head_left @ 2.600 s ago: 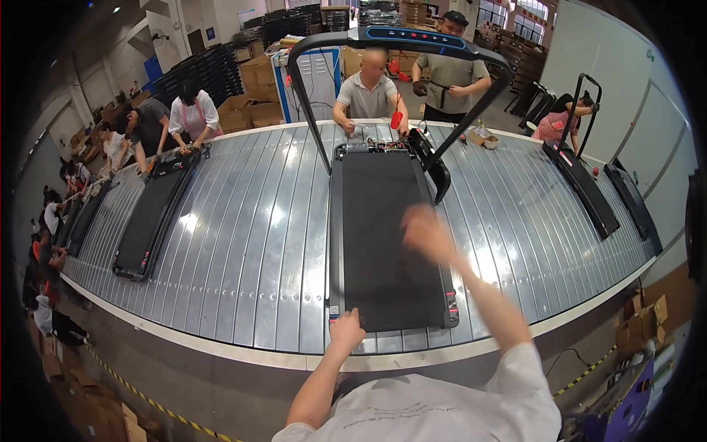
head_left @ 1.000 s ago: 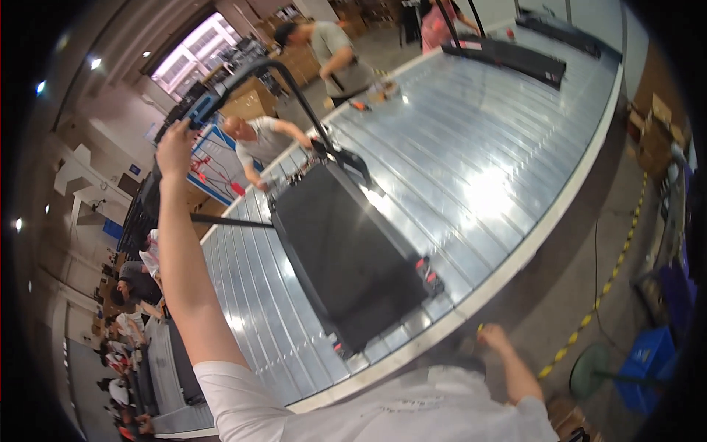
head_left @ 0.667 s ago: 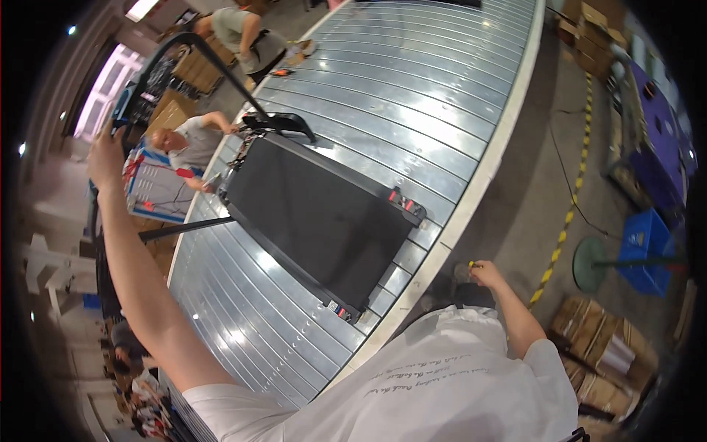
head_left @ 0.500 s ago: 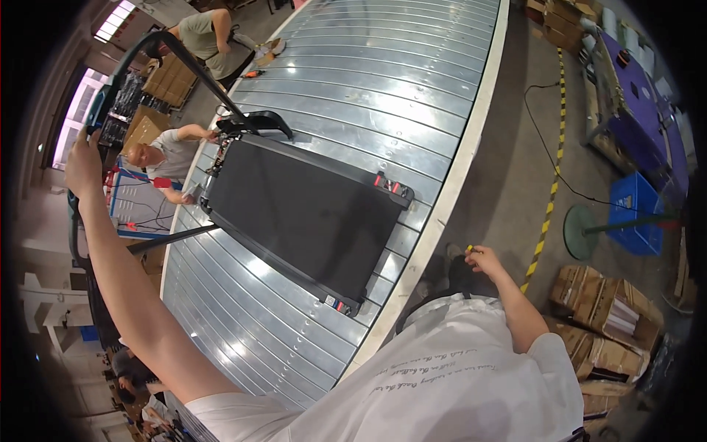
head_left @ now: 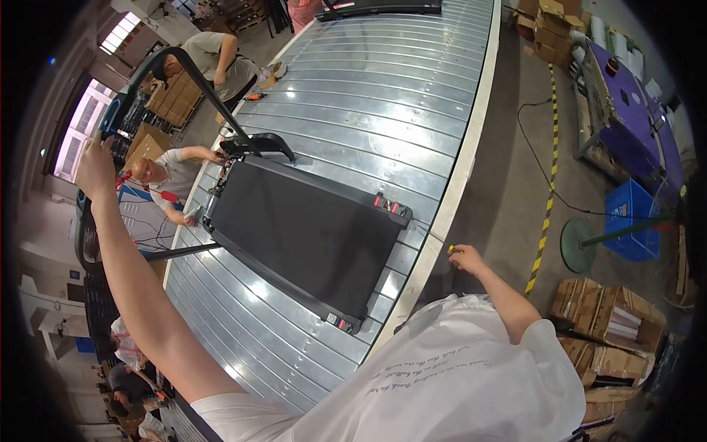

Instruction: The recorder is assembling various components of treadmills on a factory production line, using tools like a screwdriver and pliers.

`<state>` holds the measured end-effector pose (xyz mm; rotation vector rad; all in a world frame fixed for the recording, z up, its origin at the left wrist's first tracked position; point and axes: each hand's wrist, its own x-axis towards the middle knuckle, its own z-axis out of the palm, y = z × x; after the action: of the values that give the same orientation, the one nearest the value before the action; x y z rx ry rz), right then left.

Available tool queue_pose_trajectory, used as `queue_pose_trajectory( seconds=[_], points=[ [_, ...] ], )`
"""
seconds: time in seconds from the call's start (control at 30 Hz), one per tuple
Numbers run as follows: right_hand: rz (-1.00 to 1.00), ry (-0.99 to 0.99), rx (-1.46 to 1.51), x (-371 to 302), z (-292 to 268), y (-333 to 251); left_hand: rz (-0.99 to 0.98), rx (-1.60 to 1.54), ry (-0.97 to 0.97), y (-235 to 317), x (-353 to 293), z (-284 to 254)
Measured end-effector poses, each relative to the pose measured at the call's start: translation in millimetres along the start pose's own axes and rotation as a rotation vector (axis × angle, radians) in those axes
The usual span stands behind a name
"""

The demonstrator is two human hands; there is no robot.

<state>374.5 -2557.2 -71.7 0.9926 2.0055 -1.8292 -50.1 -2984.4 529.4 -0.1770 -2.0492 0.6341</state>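
Note:
A treadmill with a black running belt (head_left: 309,236) lies on the metal slatted conveyor (head_left: 398,118), its uprights and handlebar frame (head_left: 195,74) rising at the left. My left arm stretches far up to its console (head_left: 112,118). There my left hand (head_left: 97,173) has its fingers curled at the console's lower edge; they show only in part. Low beside the conveyor's pale edge, my right hand (head_left: 465,258) is closed around a screwdriver (head_left: 451,250) with a yellow handle. Its thin shaft points toward the treadmill's rear corner, apart from it.
Across the conveyor a co-worker (head_left: 166,180) handles the treadmill's front end; another person (head_left: 221,62) stands farther off. A second treadmill (head_left: 375,7) lies at the far end. To the right are a green round-based stand (head_left: 579,244), a blue bin (head_left: 633,221), cardboard boxes (head_left: 611,317) and a floor cable (head_left: 563,193).
My right hand has risen toward the conveyor edge, and the screwdriver's shaft now shows. My left hand stays at the console. The view has shifted, bringing the second treadmill into sight.

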Motion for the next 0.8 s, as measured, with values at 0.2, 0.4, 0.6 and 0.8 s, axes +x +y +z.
queue_pose_trajectory(
  seconds=[0.2,0.4,0.6,0.8],
  points=[
    [-0.052,-0.001,-0.080,30.0,-12.6,-30.5,-0.087,-0.017,-0.053,14.3,21.0,-3.3],
    [-0.051,-0.014,-0.182,60.0,-25.9,-47.7,-0.102,0.022,-0.125,45.2,38.6,3.0],
    [-0.181,0.015,-0.179,113.4,-37.9,-25.4,-0.076,-0.007,-0.083,63.5,38.0,44.5],
    [-0.450,0.085,-0.379,147.2,-42.4,-19.7,0.075,0.160,-0.195,74.7,55.3,67.7]
  ],
)
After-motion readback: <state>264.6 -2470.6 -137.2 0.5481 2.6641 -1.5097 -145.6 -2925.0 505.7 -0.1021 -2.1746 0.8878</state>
